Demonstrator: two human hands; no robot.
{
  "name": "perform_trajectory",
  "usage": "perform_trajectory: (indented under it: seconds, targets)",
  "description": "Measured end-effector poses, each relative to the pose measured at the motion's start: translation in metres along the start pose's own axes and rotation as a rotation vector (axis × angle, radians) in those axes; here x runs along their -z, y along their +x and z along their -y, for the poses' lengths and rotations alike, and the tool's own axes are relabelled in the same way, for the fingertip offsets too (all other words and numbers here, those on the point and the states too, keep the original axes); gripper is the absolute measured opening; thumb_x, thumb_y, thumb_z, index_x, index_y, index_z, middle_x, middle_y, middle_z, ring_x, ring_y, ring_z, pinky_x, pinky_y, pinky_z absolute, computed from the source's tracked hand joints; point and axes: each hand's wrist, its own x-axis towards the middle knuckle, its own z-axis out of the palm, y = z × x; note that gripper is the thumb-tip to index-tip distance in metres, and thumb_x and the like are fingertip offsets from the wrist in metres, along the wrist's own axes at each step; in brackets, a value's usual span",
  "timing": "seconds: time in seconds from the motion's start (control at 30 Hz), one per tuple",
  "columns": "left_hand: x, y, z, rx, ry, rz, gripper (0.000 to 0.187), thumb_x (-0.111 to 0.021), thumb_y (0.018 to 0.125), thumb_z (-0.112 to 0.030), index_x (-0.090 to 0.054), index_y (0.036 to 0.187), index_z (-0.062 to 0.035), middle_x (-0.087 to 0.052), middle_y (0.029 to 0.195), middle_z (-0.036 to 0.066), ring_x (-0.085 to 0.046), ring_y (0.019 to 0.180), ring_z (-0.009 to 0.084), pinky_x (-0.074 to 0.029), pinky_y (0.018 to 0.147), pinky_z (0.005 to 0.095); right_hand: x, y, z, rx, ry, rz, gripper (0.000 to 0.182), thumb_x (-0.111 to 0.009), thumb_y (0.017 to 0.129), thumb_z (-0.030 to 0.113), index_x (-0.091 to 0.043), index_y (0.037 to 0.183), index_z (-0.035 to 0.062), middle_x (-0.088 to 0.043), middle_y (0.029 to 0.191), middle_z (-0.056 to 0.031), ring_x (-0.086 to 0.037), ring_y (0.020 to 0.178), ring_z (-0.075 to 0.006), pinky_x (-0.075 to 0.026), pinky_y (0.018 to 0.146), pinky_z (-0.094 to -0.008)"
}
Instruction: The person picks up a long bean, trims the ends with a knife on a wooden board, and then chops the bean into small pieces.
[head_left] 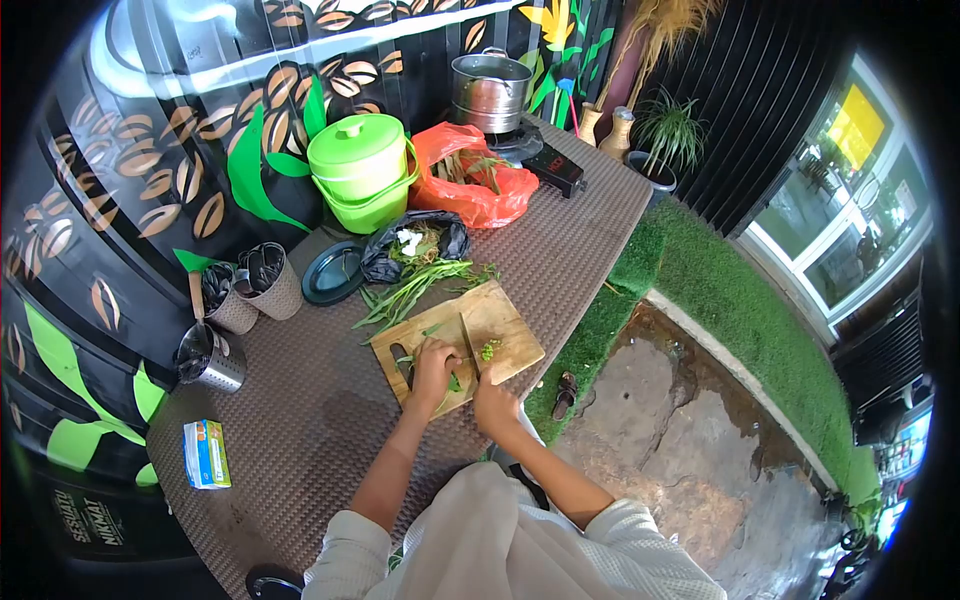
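On the wooden cutting board [517,335], my left hand [434,372] presses down with curled fingers on long-leaved greens [455,383], whose leaf ends stick out around it. My right hand [495,406] is closed around the handle of a knife [469,338]. Its blade points away from me across the board, close to the left fingertips. A small heap of chopped green pieces [488,351] lies right of the blade. Beyond the board rests a loose bunch of uncut greens [415,292]. The knife handle is mostly hidden in my fist.
Behind the greens are a black plastic bag [453,242] of scraps, a dark plate [333,272], a lidded green bucket [357,160] and a red plastic bag [513,204]. A steel pot [491,95] stands on a stove. Utensil holders [268,283] and a small packet [206,455] are leftward.
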Motion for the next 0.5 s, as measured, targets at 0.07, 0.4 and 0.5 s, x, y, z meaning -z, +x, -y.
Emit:
perform_trajectory:
  seconds: [0.07,0.4,0.5]
  targets:
    - [-0.003,-0.001,0.003,-0.043,0.086,0.034,0.005,-0.066,0.073,-0.005,-0.064,0.077,-0.0029,-0.059,0.084,0.009,-0.051,0.092,0.0269,-0.035,0.086,0.0405,-0.001,0.004,0.001,-0.013,0.010,0.044,0.027,-0.047,0.086,0.012,-0.038,0.110,0.0000,-0.066,0.080,-0.0208,-0.068,0.075,-0.0342,-0.055,0.064,-0.0423]
    - [-0.014,0.004,0.000,-0.105,0.165,0.077,0.004,-0.063,0.075,-0.007,-0.063,0.079,-0.0070,-0.060,0.085,0.006,-0.051,0.094,0.0237,-0.031,0.088,0.0393,-0.007,0.003,-0.008,-0.023,-0.035,0.017,0.028,-0.047,0.087,0.014,-0.038,0.109,-0.0006,-0.067,0.077,-0.0194,-0.068,0.073,-0.0337,-0.055,0.060,-0.0408]
    - [-0.013,0.000,0.000,-0.107,0.158,0.076,0.002,-0.063,0.076,-0.007,-0.063,0.078,-0.0066,-0.060,0.085,0.007,-0.052,0.092,0.0239,-0.033,0.087,0.0387,-0.011,0.008,-0.009,0.026,-0.030,0.001,0.032,-0.046,0.087,0.014,-0.038,0.113,-0.0019,-0.067,0.076,-0.0200,-0.068,0.070,-0.0341,-0.055,0.058,-0.0419]
